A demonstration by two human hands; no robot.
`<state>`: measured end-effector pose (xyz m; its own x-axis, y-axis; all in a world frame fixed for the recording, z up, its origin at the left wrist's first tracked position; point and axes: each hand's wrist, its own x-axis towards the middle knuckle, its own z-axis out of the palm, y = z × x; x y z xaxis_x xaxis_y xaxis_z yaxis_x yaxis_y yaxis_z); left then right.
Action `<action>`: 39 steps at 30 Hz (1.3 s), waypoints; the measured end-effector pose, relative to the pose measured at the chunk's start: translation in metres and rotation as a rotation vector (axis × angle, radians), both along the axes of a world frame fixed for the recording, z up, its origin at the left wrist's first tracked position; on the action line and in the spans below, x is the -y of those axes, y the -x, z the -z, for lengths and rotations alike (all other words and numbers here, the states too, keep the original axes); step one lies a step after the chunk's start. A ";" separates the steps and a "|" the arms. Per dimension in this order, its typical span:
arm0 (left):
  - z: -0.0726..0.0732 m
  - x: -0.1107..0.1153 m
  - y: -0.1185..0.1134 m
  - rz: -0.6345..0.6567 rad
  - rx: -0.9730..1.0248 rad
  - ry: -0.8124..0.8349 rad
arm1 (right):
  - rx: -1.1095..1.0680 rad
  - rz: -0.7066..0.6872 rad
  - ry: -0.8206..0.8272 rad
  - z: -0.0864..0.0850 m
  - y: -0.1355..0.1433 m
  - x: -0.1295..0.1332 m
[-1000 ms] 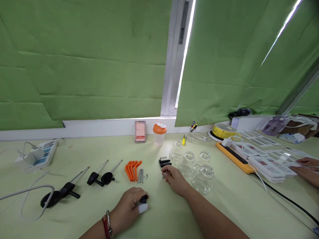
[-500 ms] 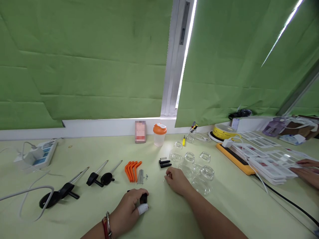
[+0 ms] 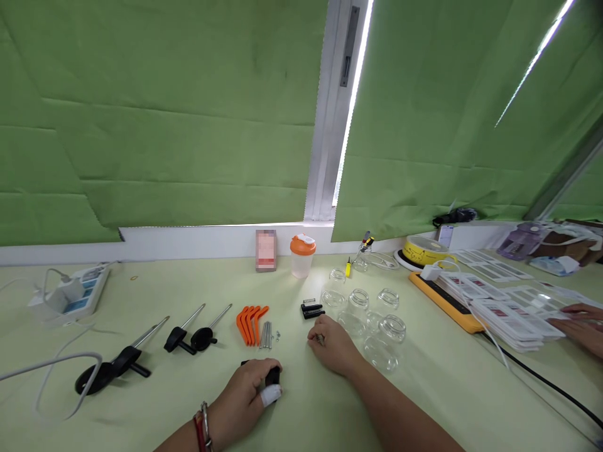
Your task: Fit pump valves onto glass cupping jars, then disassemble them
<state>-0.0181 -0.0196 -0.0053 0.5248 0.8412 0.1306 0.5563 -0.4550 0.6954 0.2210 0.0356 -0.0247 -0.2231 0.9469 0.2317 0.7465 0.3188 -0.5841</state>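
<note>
My left hand (image 3: 247, 392), with white tape on its thumb, is closed round a black part (image 3: 272, 376) low on the table. Beyond it lie several orange bent pieces (image 3: 249, 323), a row of metal rods (image 3: 266, 335) and tiny metal bits (image 3: 277, 336). My right hand (image 3: 332, 344) has its fingers bent together near the table; what they hold is too small to name. Just past its fingertips are black pieces (image 3: 313, 310) and small springs (image 3: 309, 301). Clear glass vessels (image 3: 380, 345) stand beside that hand.
Black-handled tools (image 3: 125, 361) with metal shafts lie left. An orange-lidded cup (image 3: 302, 254) and a phone-like card (image 3: 266, 250) stand at the back. Rightward are an orange power strip (image 3: 445, 302), stacked white sheets (image 3: 504, 314) and another person's hands (image 3: 581, 323).
The fingers of my right hand have shifted slightly toward me and to the left, near the tabletop. My left hand keeps its hold on the black part.
</note>
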 end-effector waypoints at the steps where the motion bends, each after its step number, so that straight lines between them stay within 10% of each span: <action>1: 0.000 0.000 0.000 -0.003 -0.003 0.002 | 0.004 -0.003 -0.001 0.000 0.000 0.000; 39: 0.003 -0.002 -0.001 0.034 0.012 0.020 | 0.075 -0.107 -0.035 -0.007 0.010 0.010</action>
